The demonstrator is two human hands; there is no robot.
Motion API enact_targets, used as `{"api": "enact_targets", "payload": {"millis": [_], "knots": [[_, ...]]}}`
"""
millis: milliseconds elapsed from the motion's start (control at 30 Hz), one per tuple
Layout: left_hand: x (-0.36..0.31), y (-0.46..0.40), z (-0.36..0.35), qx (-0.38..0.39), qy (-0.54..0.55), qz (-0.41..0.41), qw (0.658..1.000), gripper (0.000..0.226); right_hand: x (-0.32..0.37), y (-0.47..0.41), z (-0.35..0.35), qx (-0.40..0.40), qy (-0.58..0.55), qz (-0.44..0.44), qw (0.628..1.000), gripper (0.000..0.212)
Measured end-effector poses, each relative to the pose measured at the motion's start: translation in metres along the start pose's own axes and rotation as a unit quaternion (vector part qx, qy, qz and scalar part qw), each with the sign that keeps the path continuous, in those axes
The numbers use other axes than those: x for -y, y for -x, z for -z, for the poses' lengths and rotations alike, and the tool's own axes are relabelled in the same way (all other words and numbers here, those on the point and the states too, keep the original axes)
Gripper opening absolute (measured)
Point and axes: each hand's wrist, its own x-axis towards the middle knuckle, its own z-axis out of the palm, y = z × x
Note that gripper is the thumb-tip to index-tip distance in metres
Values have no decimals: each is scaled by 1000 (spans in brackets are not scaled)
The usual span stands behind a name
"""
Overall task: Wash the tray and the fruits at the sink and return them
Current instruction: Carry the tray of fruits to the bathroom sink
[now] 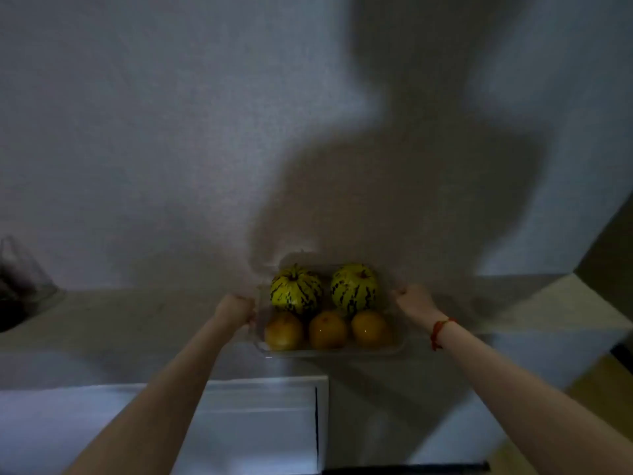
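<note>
A clear plastic tray (pixel 329 352) sits on a grey counter by the wall. Inside it are two yellow melons with dark green stripes, one at the back left (pixel 295 293) and one at the back right (pixel 354 286). Three oranges lie in a row in front: left (pixel 283 331), middle (pixel 328 330), right (pixel 369 329). My left hand (pixel 236 308) grips the tray's left edge with curled fingers. My right hand (pixel 412 299), with a red band at the wrist, grips the right edge. The light is dim.
The grey counter (pixel 144 320) runs left along a pale wall. A dark bag-like thing (pixel 20 286) stands at the far left. White cabinet fronts (pixel 253 426) lie below the counter edge. A wall corner (pixel 582 269) juts in at the right.
</note>
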Motion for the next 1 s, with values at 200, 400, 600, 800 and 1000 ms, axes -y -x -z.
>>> {"api": "enact_targets", "payload": {"millis": [200, 400, 600, 800, 1000], "knots": [[6, 1, -3, -3, 143, 22, 990, 26, -15, -7, -12, -4, -141, -33, 989, 45], [4, 9, -5, 38, 299, 75, 950, 25, -20, -10, -24, 3, -249, -60, 967, 46], [6, 10, -10, 25, 330, 77, 941, 26, -18, -8, -33, -15, -288, -74, 955, 40], [10, 12, -14, 21, 325, 84, 942, 27, -25, -3, -38, -48, -311, -68, 947, 38], [10, 19, -22, 47, 333, 75, 939, 27, -39, 10, -32, -67, -360, -104, 925, 32]]}}
